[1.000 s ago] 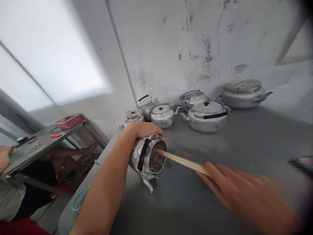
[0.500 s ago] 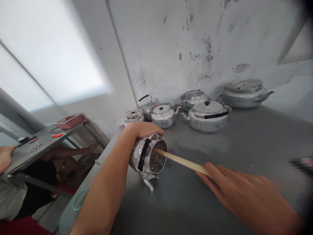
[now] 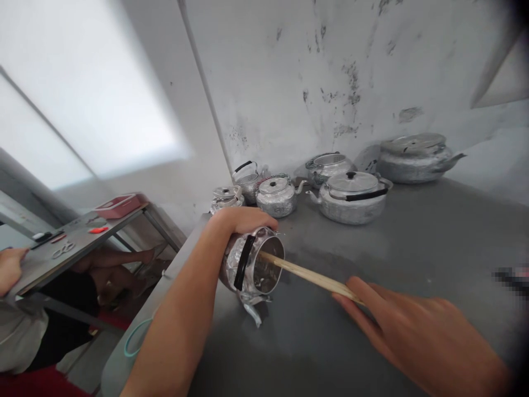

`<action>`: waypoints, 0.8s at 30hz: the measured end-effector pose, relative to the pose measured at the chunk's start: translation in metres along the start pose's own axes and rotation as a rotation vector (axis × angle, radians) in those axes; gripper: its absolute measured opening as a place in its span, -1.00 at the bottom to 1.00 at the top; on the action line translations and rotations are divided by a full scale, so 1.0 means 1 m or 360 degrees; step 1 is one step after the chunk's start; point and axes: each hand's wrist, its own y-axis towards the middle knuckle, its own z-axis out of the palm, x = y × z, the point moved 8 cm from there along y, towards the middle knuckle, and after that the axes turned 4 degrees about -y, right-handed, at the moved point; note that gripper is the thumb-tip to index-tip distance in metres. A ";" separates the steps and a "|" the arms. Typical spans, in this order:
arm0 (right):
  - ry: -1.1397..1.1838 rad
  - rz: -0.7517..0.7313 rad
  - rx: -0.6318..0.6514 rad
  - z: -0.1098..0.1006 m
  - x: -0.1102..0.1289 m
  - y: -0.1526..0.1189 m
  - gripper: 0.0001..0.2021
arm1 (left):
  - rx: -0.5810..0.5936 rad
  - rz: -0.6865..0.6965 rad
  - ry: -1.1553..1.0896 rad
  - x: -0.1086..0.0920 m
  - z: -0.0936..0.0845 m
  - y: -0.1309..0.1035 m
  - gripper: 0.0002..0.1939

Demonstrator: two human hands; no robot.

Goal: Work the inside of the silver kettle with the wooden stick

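A dented silver kettle lies tipped on its side on the grey table, its lidless mouth turned to the right. Its black handle grip rests against the body, and the spout points toward me. My left hand is closed over the kettle's upper side, with most fingers hidden behind it. From the right, my right hand pinches a pale wooden stick. The stick's far end reaches inside the kettle mouth, where its tip is hidden.
Several silver kettles, among them a lidded one and a large one, stand along the wall. A teal ring lies at the left edge. Another person's hand rests on a side table with scissors and a pink basket.
Almost nothing differs. Both hands, the kettle and the stick keep their places, with only a slight shift of the whole view.
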 end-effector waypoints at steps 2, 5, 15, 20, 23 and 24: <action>-0.0051 0.0023 0.0004 0.000 -0.002 0.000 -0.56 | -0.0002 -0.0004 -0.0004 0.001 0.000 0.000 -0.62; 0.0008 -0.0008 -0.0018 -0.001 0.000 -0.001 -0.57 | 0.0000 0.0014 0.0000 0.001 0.000 0.001 -0.64; 0.0064 -0.0033 0.0003 0.000 0.002 -0.001 -0.58 | -0.0013 0.0039 -0.0003 0.002 0.001 0.002 -0.65; -0.0040 0.0027 0.0036 0.002 -0.003 -0.002 -0.57 | -0.0015 0.0025 0.0006 0.001 0.000 0.002 -0.64; 0.0016 -0.0023 0.0021 0.000 -0.001 -0.003 -0.58 | -0.0004 0.0021 0.0000 0.001 0.001 0.001 -0.64; 0.0010 -0.0022 0.0020 0.000 -0.001 -0.003 -0.59 | -0.0004 0.0015 -0.0002 0.002 0.001 0.001 -0.63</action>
